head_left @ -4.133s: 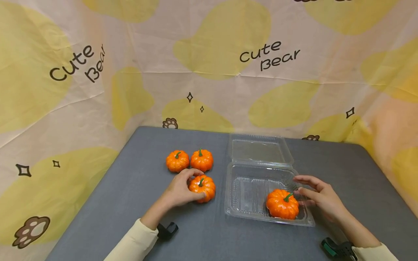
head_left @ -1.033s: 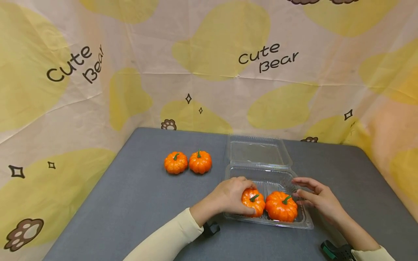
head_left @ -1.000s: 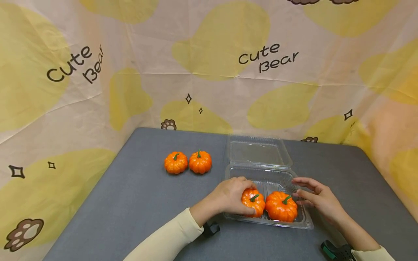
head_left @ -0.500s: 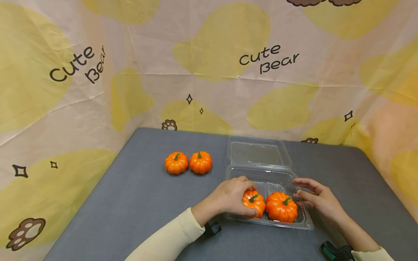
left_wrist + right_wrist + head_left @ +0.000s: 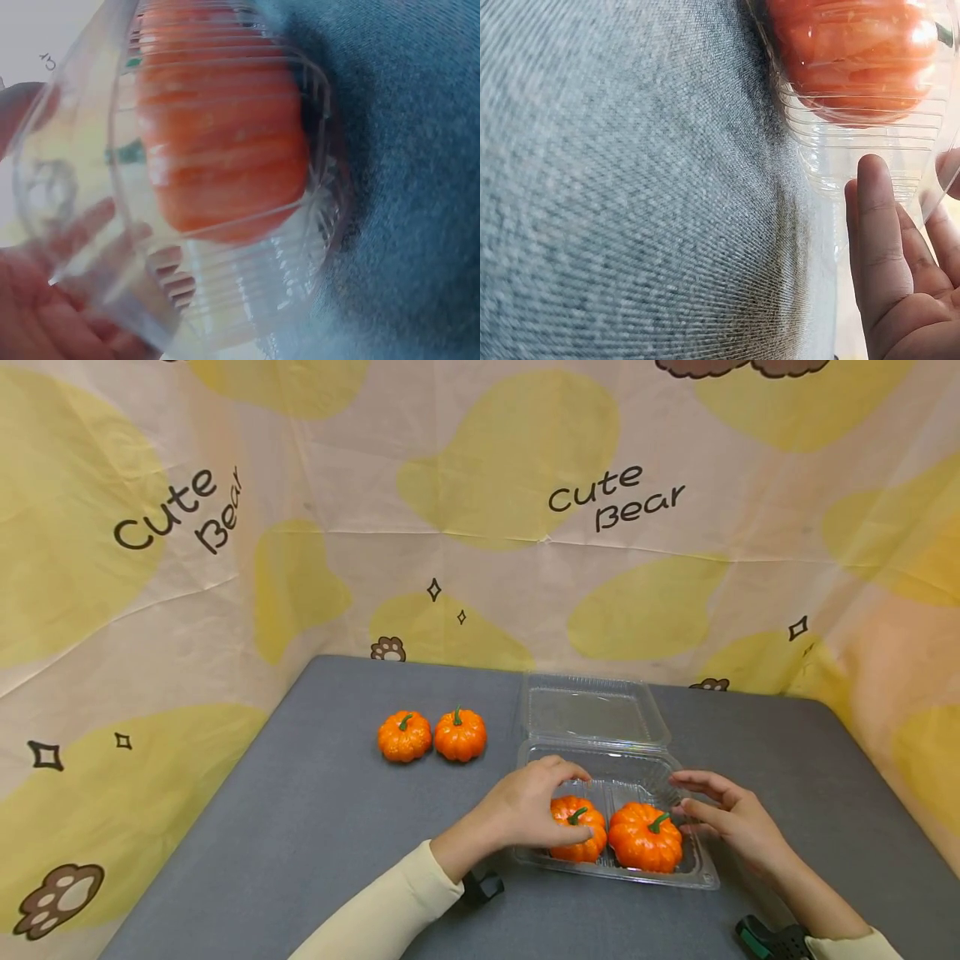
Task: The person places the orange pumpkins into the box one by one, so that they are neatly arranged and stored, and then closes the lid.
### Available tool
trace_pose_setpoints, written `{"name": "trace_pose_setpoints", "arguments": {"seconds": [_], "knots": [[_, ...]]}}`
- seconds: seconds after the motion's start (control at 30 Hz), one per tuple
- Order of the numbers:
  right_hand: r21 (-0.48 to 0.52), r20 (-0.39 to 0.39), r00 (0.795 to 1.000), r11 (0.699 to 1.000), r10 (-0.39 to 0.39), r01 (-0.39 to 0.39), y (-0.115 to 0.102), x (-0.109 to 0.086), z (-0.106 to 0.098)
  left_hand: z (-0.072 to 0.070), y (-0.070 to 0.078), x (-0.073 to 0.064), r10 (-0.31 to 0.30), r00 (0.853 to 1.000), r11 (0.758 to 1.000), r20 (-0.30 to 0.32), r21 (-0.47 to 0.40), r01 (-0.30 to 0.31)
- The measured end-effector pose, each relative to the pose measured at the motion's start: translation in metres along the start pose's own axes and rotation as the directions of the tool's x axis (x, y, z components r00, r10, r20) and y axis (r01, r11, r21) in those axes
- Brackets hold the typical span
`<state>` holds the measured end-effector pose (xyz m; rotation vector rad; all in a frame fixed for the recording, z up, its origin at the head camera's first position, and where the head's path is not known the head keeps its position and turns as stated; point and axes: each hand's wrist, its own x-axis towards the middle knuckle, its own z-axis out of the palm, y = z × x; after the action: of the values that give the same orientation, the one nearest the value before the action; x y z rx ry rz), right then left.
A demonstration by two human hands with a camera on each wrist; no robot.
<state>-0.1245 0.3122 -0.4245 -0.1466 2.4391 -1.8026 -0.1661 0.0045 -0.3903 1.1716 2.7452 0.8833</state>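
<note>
Two small orange toy pumpkins sit side by side at the front of the clear plastic clamshell container (image 5: 615, 878): a left pumpkin (image 5: 585, 842) and a right pumpkin (image 5: 645, 845). My left hand (image 5: 525, 806) hovers at the left pumpkin, thumb and fingers spread apart around its top. Through the container wall, the left wrist view shows that pumpkin (image 5: 225, 142) resting inside, with the left hand (image 5: 67, 307) beyond. At the container's right side, my right hand (image 5: 738, 818) rests by the rim; the right wrist view shows its straight fingers (image 5: 881, 240) along the outer wall.
Two more pumpkins stand together on the grey cloth-covered table (image 5: 315, 827), a left one (image 5: 405, 739) and a right one (image 5: 461, 737). The container's lid (image 5: 596, 714) lies folded back behind its base. A printed curtain (image 5: 487, 468) rises behind the table.
My left hand carried a pumpkin from the table rightward into the container's front left. In the last half second its fingers lifted and spread off it. The right hand stayed at the container.
</note>
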Motion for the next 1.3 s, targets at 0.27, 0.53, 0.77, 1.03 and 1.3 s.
{"name": "trace_pose_setpoints", "arguments": {"seconds": [0.27,0.53,0.77,1.03,1.3], "knots": [[-0.002,-0.001,1.0,1.0,0.004,-0.004,0.0,-0.001,0.0,-0.012,-0.001,-0.007,-0.012,0.998,1.0,-0.064,-0.016,0.011],[0.005,-0.005,1.0,1.0,0.01,-0.01,0.001,-0.001,0.0,-0.028,-0.002,-0.012,-0.015,0.995,0.999,-0.096,-0.045,0.01],[0.009,-0.009,1.0,1.0,0.01,-0.01,0.001,-0.001,0.0,-0.039,-0.007,-0.017,-0.076,0.988,0.996,-0.131,-0.051,0.07],[0.006,0.0,1.0,1.0,-0.01,0.01,0.003,0.0,-0.001,-0.054,-0.013,-0.022,-0.131,0.976,0.99,-0.177,-0.08,0.118],[0.016,-0.002,1.0,1.0,-0.003,0.003,0.003,-0.001,-0.001,-0.068,-0.022,-0.029,-0.145,0.952,0.989,-0.271,-0.062,0.133]]}}
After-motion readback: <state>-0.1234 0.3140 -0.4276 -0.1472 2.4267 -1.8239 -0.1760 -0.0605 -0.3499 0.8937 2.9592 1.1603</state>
